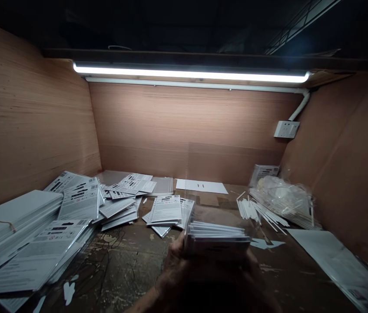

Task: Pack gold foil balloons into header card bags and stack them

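Observation:
A stack of white cards in clear plastic packaging (pixel 216 232) is held upright just above the worktop, low in the middle of the head view. My left hand (pixel 174 257) is closed on the stack's left side. On its right side my right hand (pixel 253 266) grips it too, dim and partly hidden in shadow. The lower part of the stack is dark. Just beyond my left hand lies a small pile of printed packaged cards (pixel 166 211). Cut white paper scraps (pixel 266 244) lie to the right of my right hand.
Heaps of printed cards (pixel 79 200) and a banded stack of white card (pixel 17 213) fill the left. At right are white strips (pixel 248 210), a clear plastic bag (pixel 283 195) and flat sheets (pixel 330 256). Wooden walls (pixel 170 126) enclose the worktop under a tube light (pixel 190 73).

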Demonstrator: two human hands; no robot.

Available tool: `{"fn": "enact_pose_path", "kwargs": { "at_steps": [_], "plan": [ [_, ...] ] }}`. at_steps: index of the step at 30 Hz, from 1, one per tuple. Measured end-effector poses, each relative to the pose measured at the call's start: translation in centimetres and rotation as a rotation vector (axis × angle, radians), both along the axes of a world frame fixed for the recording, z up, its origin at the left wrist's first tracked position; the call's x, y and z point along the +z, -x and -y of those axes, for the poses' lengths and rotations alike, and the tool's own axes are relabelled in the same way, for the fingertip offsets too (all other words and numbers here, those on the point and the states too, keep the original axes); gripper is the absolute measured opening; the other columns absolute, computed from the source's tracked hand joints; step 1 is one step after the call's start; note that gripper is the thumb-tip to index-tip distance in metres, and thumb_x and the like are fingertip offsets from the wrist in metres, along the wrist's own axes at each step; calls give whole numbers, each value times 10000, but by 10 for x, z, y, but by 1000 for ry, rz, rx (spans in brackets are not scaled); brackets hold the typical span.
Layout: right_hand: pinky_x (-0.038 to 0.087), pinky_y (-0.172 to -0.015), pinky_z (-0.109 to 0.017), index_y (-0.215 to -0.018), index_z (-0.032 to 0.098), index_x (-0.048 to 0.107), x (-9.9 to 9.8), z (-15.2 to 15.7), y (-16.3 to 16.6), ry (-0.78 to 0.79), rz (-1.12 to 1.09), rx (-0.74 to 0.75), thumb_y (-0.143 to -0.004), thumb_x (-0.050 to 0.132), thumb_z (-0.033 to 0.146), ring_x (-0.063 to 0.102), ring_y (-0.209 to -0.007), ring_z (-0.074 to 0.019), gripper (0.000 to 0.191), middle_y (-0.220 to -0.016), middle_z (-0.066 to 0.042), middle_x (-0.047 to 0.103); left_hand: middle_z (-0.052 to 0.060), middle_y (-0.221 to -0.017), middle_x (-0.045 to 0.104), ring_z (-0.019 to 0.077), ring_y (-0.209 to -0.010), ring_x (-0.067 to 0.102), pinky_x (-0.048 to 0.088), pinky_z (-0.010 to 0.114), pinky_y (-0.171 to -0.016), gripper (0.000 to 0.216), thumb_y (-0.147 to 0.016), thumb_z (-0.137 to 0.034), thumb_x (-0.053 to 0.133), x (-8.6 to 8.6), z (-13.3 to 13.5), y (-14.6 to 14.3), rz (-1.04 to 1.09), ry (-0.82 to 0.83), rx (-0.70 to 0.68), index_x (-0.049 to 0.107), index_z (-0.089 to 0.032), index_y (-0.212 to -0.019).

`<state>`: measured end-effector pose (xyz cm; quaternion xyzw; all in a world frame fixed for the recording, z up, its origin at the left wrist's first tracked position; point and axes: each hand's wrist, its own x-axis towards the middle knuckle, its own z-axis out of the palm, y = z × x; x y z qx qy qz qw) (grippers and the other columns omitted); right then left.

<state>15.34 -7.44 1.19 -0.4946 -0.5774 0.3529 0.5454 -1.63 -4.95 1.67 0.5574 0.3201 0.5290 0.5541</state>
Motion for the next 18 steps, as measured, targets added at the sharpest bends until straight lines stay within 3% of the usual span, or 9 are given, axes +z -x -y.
{"fn": "enact_pose_path", "kwargs": {
  "at_steps": [3, 7, 10, 13, 16, 18],
  "plan": [
    [415, -753, -355, -1030, 199, 499, 3, -4, -13, 46, -39, 64, -562, 570, 234, 492, -933, -263, 474, -1015, -71, 576, 19, -826, 619, 206, -793, 541, 423, 265, -699, 423, -568, -183, 633, -3, -2, 1, -10, -15, -63, 547, -160, -982],
    [374, -828, -329, -1072, 255, 449, 20, -13, -21, -76, -223, 85, -457, 647, 163, 418, -1044, -249, 652, -1111, -27, 520, 18, -856, 616, 223, -823, 535, 427, 266, -695, 421, -550, -171, 622, -6, -3, 1, -45, -41, -59, 571, -158, -968],
    [438, -681, -300, -875, 237, 560, 29, -14, -15, -25, -129, 66, -506, 616, 158, 532, -827, -234, 382, -853, -10, 616, 24, -894, 608, 250, -877, 515, 421, 291, -726, 443, -562, -159, 612, -5, -1, 7, -126, -64, -91, 566, -173, -1002],
    [443, -590, -308, -648, 201, 590, 29, -13, -9, 46, -41, 8, -520, 598, 188, 537, -660, -221, 129, -629, -10, 601, 30, -973, 584, 271, -934, 486, 402, 323, -781, 634, -472, -132, 679, 6, -4, 19, -225, -69, -184, 517, -201, -1081],
    [438, -567, -308, -630, 193, 597, 26, -15, -8, 75, -35, -3, -492, 595, 179, 529, -650, -223, 139, -623, -16, 602, 33, -1166, 464, 269, -1083, 364, 308, 321, -897, 893, -330, -98, 743, 24, -10, 22, -203, -97, -89, 433, -243, -1154],
    [433, -571, -303, -693, 196, 606, 23, -17, -8, 86, -29, 23, -506, 576, 170, 526, -668, -221, 190, -671, -15, 611, 41, -1190, 438, 255, -1081, 368, 318, 306, -889, 907, -342, -115, 748, 29, -13, 14, -119, -93, -22, 401, -243, -1171]
  ]
}}
